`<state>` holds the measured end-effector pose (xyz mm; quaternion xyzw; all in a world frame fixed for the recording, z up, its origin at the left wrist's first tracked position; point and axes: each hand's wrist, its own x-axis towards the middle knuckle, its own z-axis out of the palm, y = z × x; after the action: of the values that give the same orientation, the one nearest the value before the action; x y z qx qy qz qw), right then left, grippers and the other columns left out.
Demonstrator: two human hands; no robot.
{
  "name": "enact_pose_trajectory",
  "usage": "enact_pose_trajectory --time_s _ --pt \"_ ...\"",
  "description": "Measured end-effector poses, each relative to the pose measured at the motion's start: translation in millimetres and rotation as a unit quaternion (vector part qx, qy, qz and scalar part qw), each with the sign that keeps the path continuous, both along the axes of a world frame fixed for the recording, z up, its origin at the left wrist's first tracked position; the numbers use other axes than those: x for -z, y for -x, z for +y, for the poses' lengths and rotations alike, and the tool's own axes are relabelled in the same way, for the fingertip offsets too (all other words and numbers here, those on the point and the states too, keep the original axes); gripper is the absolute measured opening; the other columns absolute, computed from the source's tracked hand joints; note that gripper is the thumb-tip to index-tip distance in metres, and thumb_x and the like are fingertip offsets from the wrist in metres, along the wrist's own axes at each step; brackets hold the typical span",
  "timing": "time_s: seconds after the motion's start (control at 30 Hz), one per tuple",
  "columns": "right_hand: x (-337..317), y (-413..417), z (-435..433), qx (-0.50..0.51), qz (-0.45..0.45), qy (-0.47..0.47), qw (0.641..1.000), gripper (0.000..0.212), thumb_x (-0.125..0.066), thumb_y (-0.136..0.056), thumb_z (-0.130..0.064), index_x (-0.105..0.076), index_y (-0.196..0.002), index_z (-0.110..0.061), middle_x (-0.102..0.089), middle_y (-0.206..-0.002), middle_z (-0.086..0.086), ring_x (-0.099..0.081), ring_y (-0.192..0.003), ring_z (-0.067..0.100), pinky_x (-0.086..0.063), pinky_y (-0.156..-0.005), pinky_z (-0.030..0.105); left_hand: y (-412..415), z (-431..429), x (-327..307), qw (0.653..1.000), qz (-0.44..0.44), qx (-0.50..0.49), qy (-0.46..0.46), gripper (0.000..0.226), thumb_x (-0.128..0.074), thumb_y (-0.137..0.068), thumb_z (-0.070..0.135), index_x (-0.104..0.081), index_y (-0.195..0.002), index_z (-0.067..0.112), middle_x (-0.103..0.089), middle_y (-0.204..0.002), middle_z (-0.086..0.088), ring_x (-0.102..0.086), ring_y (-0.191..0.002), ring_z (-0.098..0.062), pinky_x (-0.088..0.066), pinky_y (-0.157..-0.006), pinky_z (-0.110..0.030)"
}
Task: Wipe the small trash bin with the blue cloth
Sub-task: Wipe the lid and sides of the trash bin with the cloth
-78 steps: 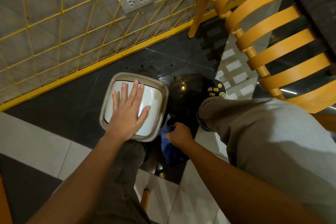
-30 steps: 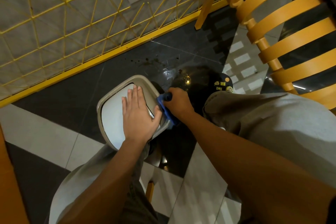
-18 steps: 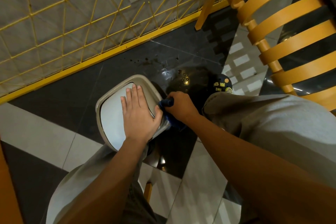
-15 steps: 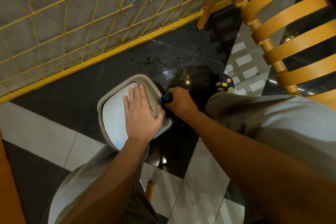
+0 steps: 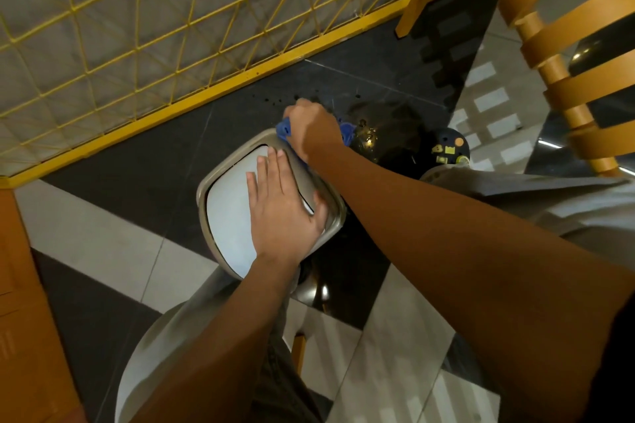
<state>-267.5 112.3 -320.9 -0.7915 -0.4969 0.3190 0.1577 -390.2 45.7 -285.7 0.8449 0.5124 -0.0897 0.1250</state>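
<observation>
The small trash bin [image 5: 226, 213] stands on the dark floor tile, seen from above: a beige rim around a white swing lid. My left hand [image 5: 283, 206] lies flat on the lid with fingers spread, thumb at the right rim. My right hand [image 5: 311, 129] is closed on the blue cloth [image 5: 284, 129] and presses it against the bin's far right corner. More blue cloth shows on the right of that hand. Most of the cloth is hidden under the fist.
A yellow wire grid fence [image 5: 165, 31] with a yellow base rail runs behind the bin. An orange slatted chair [image 5: 563, 45] stands at the upper right. My grey-trousered knees and a dark shoe [image 5: 446, 148] flank the bin. An orange surface [image 5: 20, 302] borders the left.
My right hand has carried the blue cloth from the bin's right side up to its far corner. My left hand has stayed pressed flat on the lid.
</observation>
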Motion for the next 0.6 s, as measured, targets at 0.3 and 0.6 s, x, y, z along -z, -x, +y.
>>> enact_pose_trajectory --time_s 0.3,0.6 --pt "-1 -5 -48 0.051 0.088 0.055 0.993 0.017 -0.052 -0.092 -0.019 -0.061 -0.092 -0.005 -0.054 -0.09 0.009 -0.056 -0.082 0.02 -0.048 -0.078 0.03 -2 1 -2 1.0 -0.005 -0.004 0.005 0.078 -0.03 -0.084 0.048 -0.013 -0.148 0.007 -0.013 -0.157 -0.011 -0.005 -0.146 -0.025 -0.001 -0.119 -0.041" --pt "-17 -8 -132 0.175 0.214 0.124 0.953 0.027 -0.062 -0.083 -0.014 -0.063 -0.108 -0.004 -0.063 -0.11 0.015 -0.06 -0.101 0.027 -0.045 -0.079 0.027 2 -1 -10 0.989 -0.009 0.143 0.031 0.078 -0.033 -0.082 0.047 -0.014 -0.147 0.008 -0.01 -0.157 -0.01 0.004 -0.145 -0.022 0.007 -0.117 -0.037"
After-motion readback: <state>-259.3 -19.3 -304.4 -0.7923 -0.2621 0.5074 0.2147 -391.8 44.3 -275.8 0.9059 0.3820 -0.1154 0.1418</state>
